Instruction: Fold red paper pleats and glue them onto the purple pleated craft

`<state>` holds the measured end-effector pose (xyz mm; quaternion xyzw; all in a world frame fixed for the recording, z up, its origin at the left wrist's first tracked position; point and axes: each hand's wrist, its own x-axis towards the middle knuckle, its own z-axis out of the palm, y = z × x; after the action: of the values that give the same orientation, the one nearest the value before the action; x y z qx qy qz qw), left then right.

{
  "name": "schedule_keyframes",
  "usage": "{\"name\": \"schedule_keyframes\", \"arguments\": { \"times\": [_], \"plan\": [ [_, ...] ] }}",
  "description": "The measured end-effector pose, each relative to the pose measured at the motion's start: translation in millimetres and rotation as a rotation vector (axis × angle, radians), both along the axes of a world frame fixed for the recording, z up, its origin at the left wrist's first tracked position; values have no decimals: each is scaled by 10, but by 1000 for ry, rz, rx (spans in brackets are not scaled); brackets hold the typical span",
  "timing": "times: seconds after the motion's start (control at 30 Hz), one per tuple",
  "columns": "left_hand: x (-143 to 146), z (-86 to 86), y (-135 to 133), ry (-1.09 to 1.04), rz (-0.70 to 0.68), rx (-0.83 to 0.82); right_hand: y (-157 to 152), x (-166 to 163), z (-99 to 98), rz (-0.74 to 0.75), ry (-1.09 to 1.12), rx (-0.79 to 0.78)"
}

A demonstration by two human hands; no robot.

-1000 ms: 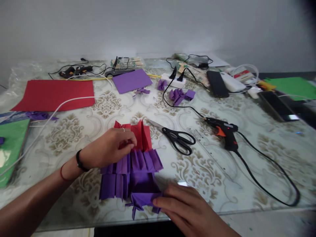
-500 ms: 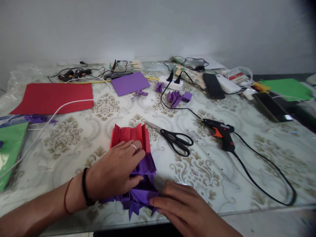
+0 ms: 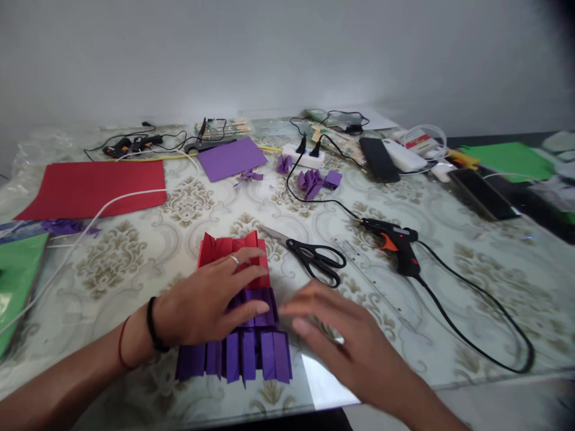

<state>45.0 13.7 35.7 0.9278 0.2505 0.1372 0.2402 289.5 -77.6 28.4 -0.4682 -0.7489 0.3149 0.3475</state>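
Observation:
A folded paper piece lies near the table's front edge. Its far part is red folded paper, and the near part is pleated purple paper. Across the middle of it lies my left hand, palm down with fingers spread, covering part of the red and purple folds. My right hand hovers just right of the purple folds, thumb and fingers apart, with nothing visible in it. Black-handled scissors lie beyond my right hand, blades partly toward the red folds.
Right of the scissors rests a black glue gun, its cord looping to the right. A clear ruler lies between them. Behind are small purple folded pieces, a white power strip, purple sheets and red sheets. Phones sit right.
My right hand has let go of the purple paper and moved up and away to the right. The purple pleats now lie flatter and more even. My left hand's fingers have spread.

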Motion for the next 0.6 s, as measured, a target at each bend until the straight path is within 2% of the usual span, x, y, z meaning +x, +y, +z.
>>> {"name": "schedule_keyframes", "arguments": {
  "times": [0.07, 0.13, 0.23, 0.3, 0.43, 0.53, 0.6],
  "plan": [
    [-9, -8, 36, -36, 33, -24, 198, -19, 3, -128, -14, -92],
    [-11, -17, 69, -51, 51, -60, 388, -70, -14, -149, 34, -184],
    [8, -22, 111, -59, 49, -112, 598, -173, -66, -65, 94, -257],
    [41, -26, 133, -66, 101, -131, 676, -227, -114, -31, 119, -295],
    [154, -54, 184, -54, 303, -225, 732, -243, -236, 16, 266, -397],
    [234, -86, 239, -70, 338, -342, 741, -194, -322, 45, 376, -467],
    [265, -106, 270, -74, 336, -365, 743, -157, -358, 67, 410, -500]
  ]
}}
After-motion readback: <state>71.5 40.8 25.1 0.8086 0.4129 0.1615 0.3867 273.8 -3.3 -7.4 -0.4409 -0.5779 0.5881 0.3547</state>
